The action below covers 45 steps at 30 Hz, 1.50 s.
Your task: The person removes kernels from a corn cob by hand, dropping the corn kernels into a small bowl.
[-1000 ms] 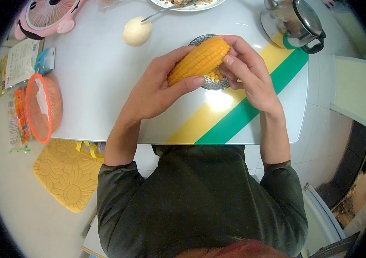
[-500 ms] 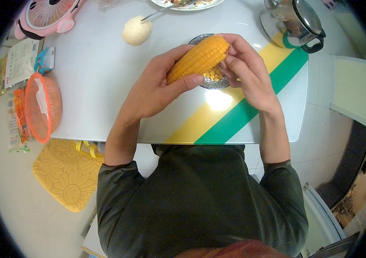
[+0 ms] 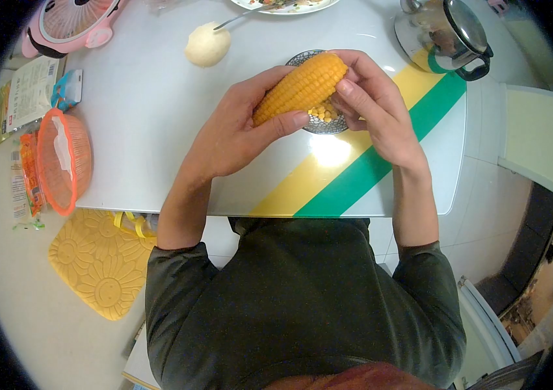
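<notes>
A yellow corn cob (image 3: 302,88) is held at a slant above a small patterned bowl (image 3: 326,128). My left hand (image 3: 244,123) wraps round its lower left end, the thumb lying along the near side. At the upper right end, my right hand (image 3: 377,107) grips the cob, its thumb pressed on the kernels near the tip. Loose corn kernels (image 3: 323,112) lie in the bowl, which is partly hidden by the cob and both hands.
A steamed bun (image 3: 207,45) and a plate of food (image 3: 309,8) with a utensil (image 3: 247,15) lie beyond my hands. A lidded pot (image 3: 429,39) stands at the right. Leftward are a pink fan (image 3: 71,23), an orange basket (image 3: 71,162) and several packets (image 3: 32,91).
My right thumb has shifted up onto the cob near its tip. The cob and my left hand stay almost where they were.
</notes>
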Each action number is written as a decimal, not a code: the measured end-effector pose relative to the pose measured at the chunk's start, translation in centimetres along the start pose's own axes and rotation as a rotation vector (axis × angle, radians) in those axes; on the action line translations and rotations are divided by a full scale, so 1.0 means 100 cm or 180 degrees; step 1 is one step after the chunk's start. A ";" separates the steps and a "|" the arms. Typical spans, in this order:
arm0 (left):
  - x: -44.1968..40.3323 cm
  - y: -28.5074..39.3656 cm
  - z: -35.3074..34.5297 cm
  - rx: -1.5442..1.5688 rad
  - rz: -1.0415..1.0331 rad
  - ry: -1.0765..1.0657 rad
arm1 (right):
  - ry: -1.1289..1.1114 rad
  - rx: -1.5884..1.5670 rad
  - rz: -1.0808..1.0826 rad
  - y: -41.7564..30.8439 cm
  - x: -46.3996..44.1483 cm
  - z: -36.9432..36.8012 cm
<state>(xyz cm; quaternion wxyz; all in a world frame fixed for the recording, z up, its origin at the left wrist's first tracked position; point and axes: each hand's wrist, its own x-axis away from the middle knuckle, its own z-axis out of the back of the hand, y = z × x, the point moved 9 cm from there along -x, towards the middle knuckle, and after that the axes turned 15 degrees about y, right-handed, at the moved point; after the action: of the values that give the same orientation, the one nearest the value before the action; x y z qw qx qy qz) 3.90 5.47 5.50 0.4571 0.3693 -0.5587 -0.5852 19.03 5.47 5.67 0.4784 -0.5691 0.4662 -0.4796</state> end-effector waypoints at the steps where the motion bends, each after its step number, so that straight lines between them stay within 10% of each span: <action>1: 0.000 0.000 0.000 -0.0004 -0.0013 0.0006 | -0.0009 -0.0010 -0.0035 0.000 0.000 0.000; 45: 0.002 0.004 0.001 -0.0010 -0.0108 0.0004 | -0.0105 0.0224 0.0144 -0.004 0.000 -0.002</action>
<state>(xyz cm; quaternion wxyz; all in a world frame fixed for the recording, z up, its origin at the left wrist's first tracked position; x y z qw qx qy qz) 3.77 5.36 5.91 0.4481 0.3783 -0.5512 -0.5936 18.88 5.50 6.09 0.5164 -0.5491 0.4538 -0.4753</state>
